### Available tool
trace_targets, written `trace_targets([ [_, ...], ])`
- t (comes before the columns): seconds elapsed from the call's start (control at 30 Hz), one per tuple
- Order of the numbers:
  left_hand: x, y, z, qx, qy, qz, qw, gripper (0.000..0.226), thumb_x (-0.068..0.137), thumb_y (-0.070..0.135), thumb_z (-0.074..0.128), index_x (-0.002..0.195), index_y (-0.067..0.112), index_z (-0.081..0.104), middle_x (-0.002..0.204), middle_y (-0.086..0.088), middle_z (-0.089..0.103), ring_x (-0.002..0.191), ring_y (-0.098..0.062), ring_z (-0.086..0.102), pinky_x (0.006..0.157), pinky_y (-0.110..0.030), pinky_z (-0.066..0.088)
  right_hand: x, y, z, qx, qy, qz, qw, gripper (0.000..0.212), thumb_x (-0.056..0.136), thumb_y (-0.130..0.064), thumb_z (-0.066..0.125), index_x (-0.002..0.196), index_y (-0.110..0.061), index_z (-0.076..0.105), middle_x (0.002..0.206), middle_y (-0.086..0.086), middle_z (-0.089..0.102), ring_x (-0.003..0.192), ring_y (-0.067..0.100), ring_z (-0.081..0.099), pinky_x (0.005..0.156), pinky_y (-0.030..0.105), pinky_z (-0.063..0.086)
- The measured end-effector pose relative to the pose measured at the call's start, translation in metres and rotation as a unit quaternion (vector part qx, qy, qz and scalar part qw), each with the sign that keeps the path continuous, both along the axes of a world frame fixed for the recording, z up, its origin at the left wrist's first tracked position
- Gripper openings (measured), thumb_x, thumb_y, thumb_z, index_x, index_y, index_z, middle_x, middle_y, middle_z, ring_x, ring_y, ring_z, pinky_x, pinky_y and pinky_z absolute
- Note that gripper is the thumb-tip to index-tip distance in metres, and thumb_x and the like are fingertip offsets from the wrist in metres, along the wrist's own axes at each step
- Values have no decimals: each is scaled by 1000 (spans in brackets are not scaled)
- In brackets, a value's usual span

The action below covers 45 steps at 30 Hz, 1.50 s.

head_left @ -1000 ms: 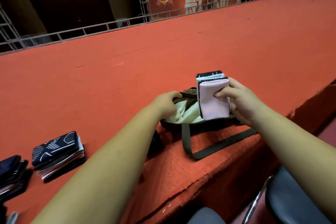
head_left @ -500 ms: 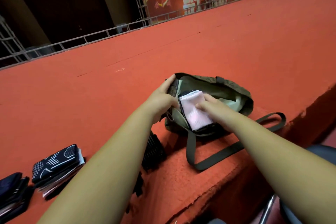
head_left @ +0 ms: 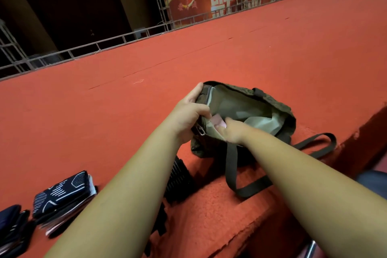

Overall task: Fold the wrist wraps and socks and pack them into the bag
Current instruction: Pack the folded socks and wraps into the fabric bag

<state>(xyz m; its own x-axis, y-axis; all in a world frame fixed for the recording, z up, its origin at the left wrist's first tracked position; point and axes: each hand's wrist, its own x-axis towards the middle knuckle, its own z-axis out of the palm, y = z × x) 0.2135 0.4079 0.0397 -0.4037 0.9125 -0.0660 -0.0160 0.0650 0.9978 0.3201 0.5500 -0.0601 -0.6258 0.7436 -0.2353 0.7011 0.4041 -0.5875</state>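
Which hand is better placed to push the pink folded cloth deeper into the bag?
Right, probably. The right hand is inside the bag, with its fingers at the pink cloth. The left hand grips the bag's near rim and holds it open, so it is best kept there.

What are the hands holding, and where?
The left hand grips the green bag by its rim. The right hand is inside, on the pink folded cloth; its grip is hidden.
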Motion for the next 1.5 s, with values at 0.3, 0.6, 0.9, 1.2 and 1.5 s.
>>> trace_targets([
  [0.3, -21, -15, -7, 59, -65, 61, 994, 100, 72, -16, 48, 157, 37, 48, 93, -2, 66, 64, -21, 39, 53, -33, 33, -8, -7, 33, 67, -190, 5, 980, 76, 95, -70, 25, 157, -31, 48, 160, 0, 51, 145, 32, 49, 116, 51, 40],
  [0.6, -19, -22, 6, 29, -23, 29, 999, 107, 66, -12, 53, 154, 48, 48, 127, -10, 70, 69, -27, 48, 53, -35, 37, -8, -14, 29, 159, -67, -31, 985, 35, 99, -44, 47, 92, -18, 70, 95, 3, 68, 87, 30, 64, 67, 32, 43],
  [0.9, -8, -26, 16, 80, -18, -5, 997, 104, 73, -22, 44, 156, 41, 50, 143, 5, 65, 60, -18, 47, 50, -30, 38, -10, -6, 11, 118, -111, -20, 987, 48, 96, -61, 49, 110, -22, 73, 107, 5, 71, 101, 31, 69, 81, 36, 51],
  [1.2, -17, -35, 10, 59, -25, 31, 997, 104, 76, -20, 56, 161, 39, 41, 138, -5, 66, 83, -32, 60, 54, -34, 47, 2, -17, 19, 107, -75, -31, 991, 56, 106, -57, 39, 88, -11, 67, 96, 9, 69, 91, 33, 59, 82, 34, 49],
  [1.5, -3, -42, 9, 46, 23, 5, 999, 100, 83, -18, 60, 162, 41, 38, 152, 5, 52, 95, -22, 74, 70, -33, 58, 12, -41, 20, 67, -152, 40, 985, 55, 107, -48, 34, 128, -18, 75, 125, 10, 73, 116, 35, 65, 102, 39, 52],
])
